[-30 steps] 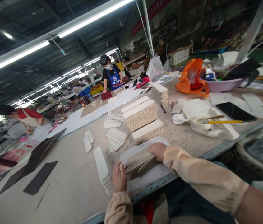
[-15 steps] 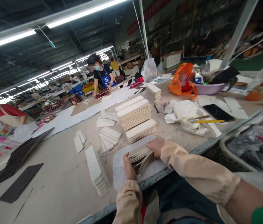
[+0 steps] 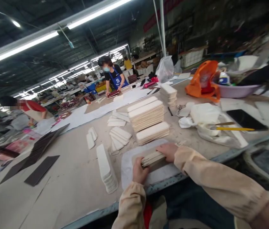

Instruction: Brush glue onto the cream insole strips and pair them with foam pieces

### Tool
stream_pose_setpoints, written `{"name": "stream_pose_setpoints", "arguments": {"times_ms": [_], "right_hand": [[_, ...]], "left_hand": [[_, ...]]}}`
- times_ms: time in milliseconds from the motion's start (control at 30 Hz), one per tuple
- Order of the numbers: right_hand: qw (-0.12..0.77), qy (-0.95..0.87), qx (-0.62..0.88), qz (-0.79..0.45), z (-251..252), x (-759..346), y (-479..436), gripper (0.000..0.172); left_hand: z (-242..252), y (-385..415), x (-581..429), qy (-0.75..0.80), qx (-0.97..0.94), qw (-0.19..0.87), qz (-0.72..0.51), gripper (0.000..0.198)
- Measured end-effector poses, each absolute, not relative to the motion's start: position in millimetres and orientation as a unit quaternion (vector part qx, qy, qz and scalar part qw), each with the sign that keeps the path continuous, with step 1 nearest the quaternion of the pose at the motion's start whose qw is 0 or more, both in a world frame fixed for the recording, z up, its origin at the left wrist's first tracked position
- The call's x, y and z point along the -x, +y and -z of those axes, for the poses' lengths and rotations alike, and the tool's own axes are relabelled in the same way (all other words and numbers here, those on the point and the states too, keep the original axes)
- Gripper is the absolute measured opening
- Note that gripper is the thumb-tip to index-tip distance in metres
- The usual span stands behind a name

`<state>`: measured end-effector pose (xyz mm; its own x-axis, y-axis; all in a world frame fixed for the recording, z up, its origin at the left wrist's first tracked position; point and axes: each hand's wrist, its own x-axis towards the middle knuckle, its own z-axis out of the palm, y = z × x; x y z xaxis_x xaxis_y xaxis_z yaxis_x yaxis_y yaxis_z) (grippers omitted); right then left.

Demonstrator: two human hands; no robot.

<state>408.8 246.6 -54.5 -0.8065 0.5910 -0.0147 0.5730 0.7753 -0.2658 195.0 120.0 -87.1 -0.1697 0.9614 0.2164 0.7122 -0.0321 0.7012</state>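
Near the table's front edge, my left hand (image 3: 140, 170) is closed around the left end of a small stack of thin beige strips (image 3: 153, 159). The right end of that stack is in my right hand (image 3: 168, 150), whose fingers are partly hidden. Under the stack lies a white sheet (image 3: 127, 168) with rounded corners. Just beyond it stand a low pile of cream rounded strips (image 3: 152, 132) and a taller pile (image 3: 146, 116). To the left are fanned-out white strips (image 3: 119, 137) and another white stack (image 3: 104, 165).
Dark brown panels (image 3: 42, 170) lie at the left. On the right are a phone (image 3: 246, 119), a yellow pen-like tool (image 3: 234, 128), an orange bag (image 3: 202, 82) and a purple basin (image 3: 238, 90). A co-worker in a blue apron (image 3: 117, 81) stands across the table.
The strips between my hands were loosely spread and bent; now they lie flatter and closer together. My left hand's fingers have closed round the end. The whole view has shifted right.
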Motion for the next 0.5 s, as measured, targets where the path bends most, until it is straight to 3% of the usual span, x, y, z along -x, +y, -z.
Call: {"name": "stream_pose_setpoints", "arguments": {"times_ms": [100,233,500], "right_hand": [[0.100,-0.917,0.348,-0.170,60.5,-445.8,257.4,0.074],[0.257,-0.819,0.444,-0.258,84.4,-493.0,262.3,0.084],[0.317,-0.770,0.468,-0.295,108.6,-493.0,265.7,0.069]], "left_hand": [[86.9,126.5,-193.2,0.663,-0.644,0.163,-0.344,0.034],[91.9,128.0,-195.8,0.650,-0.647,0.176,-0.356,0.033],[88.7,132.1,-202.7,0.669,-0.604,0.235,-0.365,0.042]]}}
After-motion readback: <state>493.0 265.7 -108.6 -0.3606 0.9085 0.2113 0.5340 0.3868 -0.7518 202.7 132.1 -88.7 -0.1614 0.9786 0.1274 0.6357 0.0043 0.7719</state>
